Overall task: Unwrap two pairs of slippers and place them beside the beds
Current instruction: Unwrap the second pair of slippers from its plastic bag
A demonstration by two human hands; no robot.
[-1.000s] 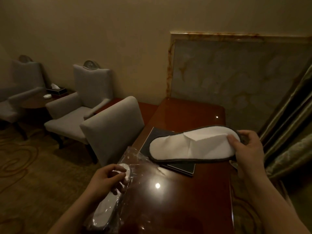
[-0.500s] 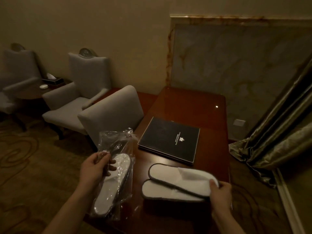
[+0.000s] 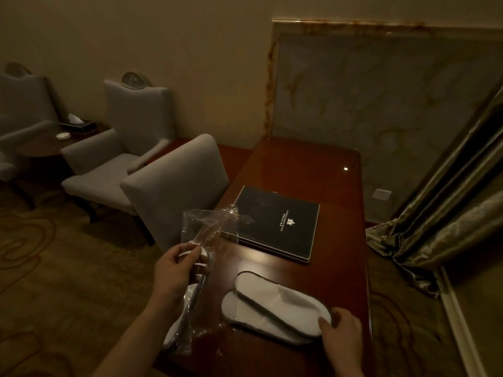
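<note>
Two unwrapped white slippers [image 3: 275, 306] with dark edging lie stacked on the wooden desk [image 3: 326, 170], toes toward me. My right hand [image 3: 341, 334] rests on the toe end of the upper slipper, fingers touching it. My left hand [image 3: 177, 268] grips a clear plastic wrapper [image 3: 206, 227] that holds another white slipper [image 3: 174, 330], standing on edge at the desk's left side. The wrapper's open top sticks up above my fingers.
A black hotel folder [image 3: 275, 221] lies mid-desk. A grey chair [image 3: 174, 189] stands against the desk's left side, an armchair [image 3: 114, 151] and side table [image 3: 40, 145] farther left. Curtains [image 3: 449, 213] hang right. Patterned carpet covers the floor.
My right hand brought the loose slipper down from above the folder onto a second slipper on the desk. My left hand lifted the wrapped slipper and turned it on edge.
</note>
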